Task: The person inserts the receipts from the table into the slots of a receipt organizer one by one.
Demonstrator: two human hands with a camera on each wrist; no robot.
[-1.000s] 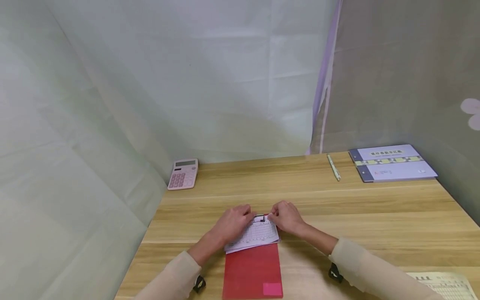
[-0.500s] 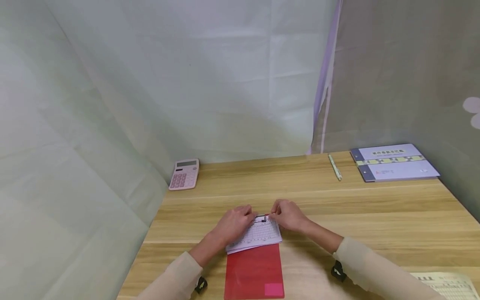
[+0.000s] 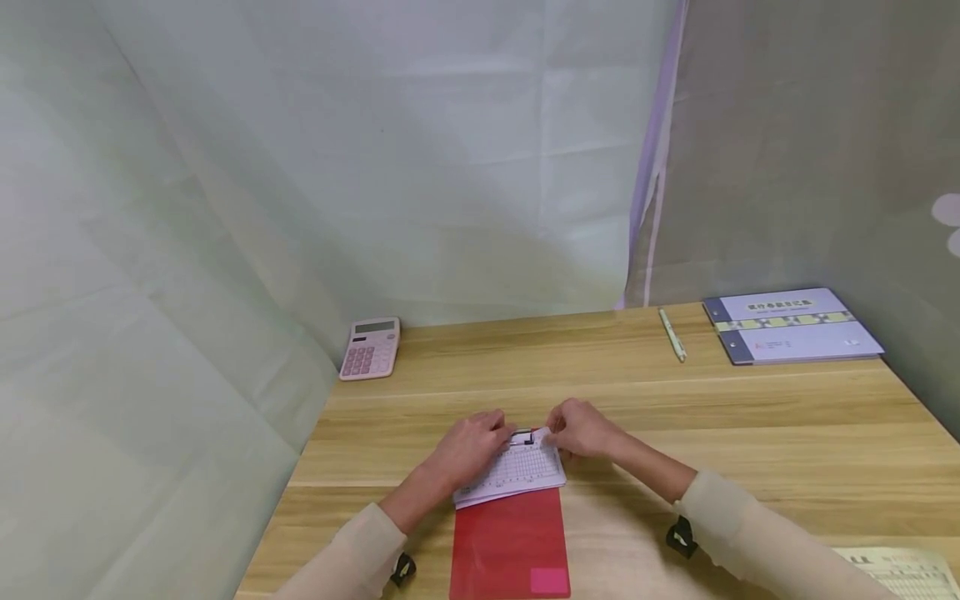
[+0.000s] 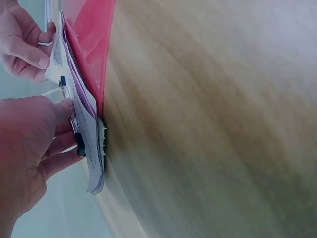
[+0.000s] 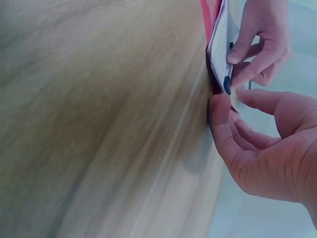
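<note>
A red clip folder (image 3: 510, 533) lies on the wooden table in front of the person, a pink label patch at its lower right corner. Across its top sits a slightly fanned stack of printed papers (image 3: 528, 468) under a metal clip (image 3: 521, 437) with black ends. The left hand (image 3: 470, 450) grips the clip, thumb on one side and fingers along the other in the left wrist view. At the papers' upper right corner, the right hand (image 3: 581, 429) pinches the sheets between thumb and fingers. Part of the stack is hidden under the left hand.
A pink calculator (image 3: 371, 348) stands at the table's back left. Toward the back right lie a light green pen (image 3: 672, 335) and a ledger book (image 3: 795, 327). A yellowish printed sheet (image 3: 900, 568) lies at the front right, partly behind the right sleeve.
The right hand has shifted slightly to the right along the papers' top corner. The left hand stays at the clip. The whole head view has drifted a little.
</note>
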